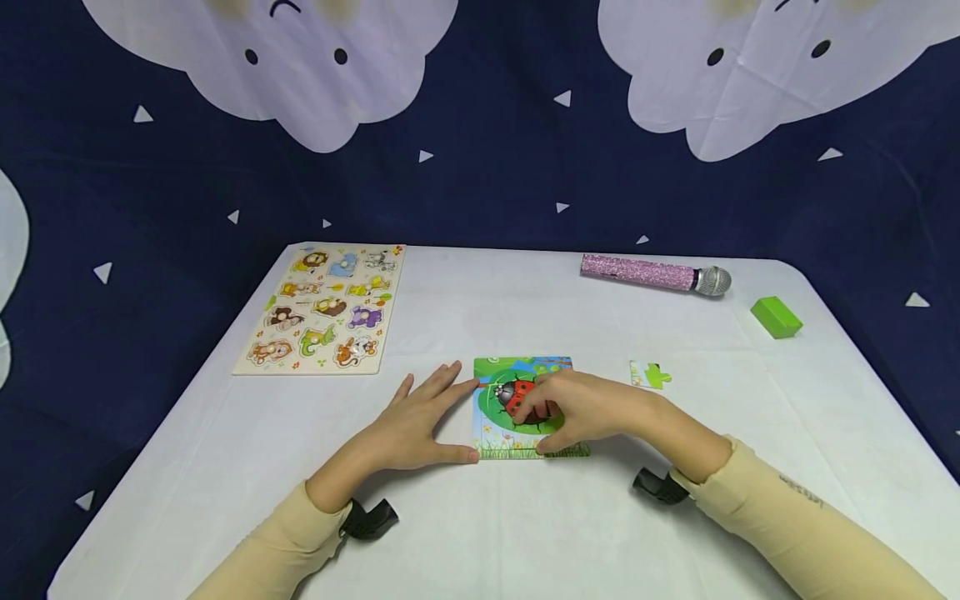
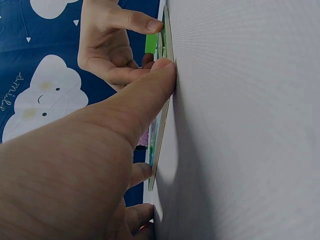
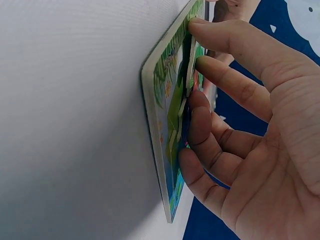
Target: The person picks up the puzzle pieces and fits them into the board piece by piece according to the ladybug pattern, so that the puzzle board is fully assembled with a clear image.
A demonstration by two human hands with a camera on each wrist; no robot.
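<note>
A ladybug jigsaw puzzle lies in its flat tray in the middle of the table. My left hand is spread at its left side, thumb at the near left corner and index fingertip at the left edge. Over the right half of the puzzle, my right hand bends down with curled fingers. In the right wrist view its thumb and index finger pinch a puzzle piece, whose edge stands up above the tray. The palm and fingers hide part of the ladybug. A loose green-and-white puzzle piece lies right of the tray.
A wooden animal peg board lies at the back left. Toward the back right are a pink glittery microphone and a green block. Behind the white table hangs a dark blue cloth with clouds.
</note>
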